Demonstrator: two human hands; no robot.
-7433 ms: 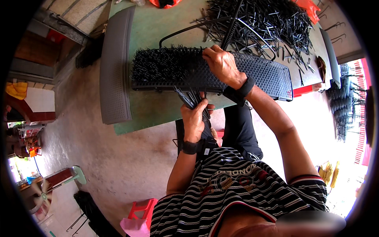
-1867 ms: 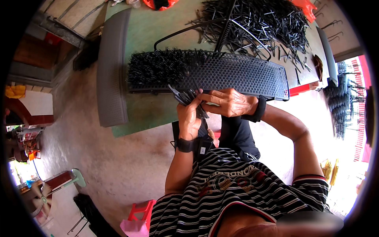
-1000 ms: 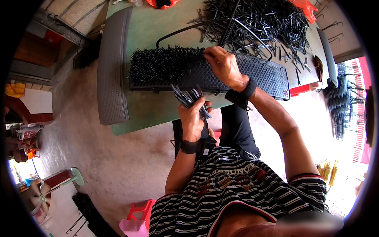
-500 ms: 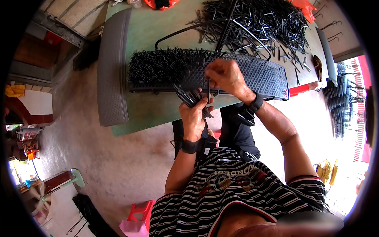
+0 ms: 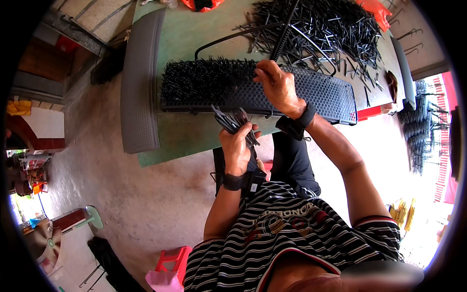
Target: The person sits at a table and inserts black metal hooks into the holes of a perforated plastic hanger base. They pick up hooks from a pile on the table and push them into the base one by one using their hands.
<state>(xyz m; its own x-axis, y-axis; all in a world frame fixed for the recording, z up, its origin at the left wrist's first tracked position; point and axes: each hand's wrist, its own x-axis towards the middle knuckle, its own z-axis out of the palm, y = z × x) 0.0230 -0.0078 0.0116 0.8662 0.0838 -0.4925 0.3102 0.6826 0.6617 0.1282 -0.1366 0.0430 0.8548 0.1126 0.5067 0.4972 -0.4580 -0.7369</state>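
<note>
A long black perforated panel (image 5: 323, 92) with a bent wire frame lies across the table. Its left part is covered with upright black bristle-like strips (image 5: 202, 80); bare holes show on the right part. My left hand (image 5: 236, 146) is closed round a bundle of thin black strips (image 5: 231, 119), held just off the panel's near edge. Over the panel, at the border between the strips and the bare holes, my right hand (image 5: 281, 90) is closed in a pinch. Whatever is between its fingertips is too small to make out.
A big heap of loose black strips (image 5: 321, 29) covers the far right of the green table (image 5: 175, 141). A grey curved perforated panel (image 5: 141, 87) lies along its left edge. Orange bags (image 5: 374, 12) sit at the back. A red stool (image 5: 172, 263) stands on the floor.
My right hand has moved up and away from the bundle to the panel's holes. My left hand with the bundle stays nearly where it was.
</note>
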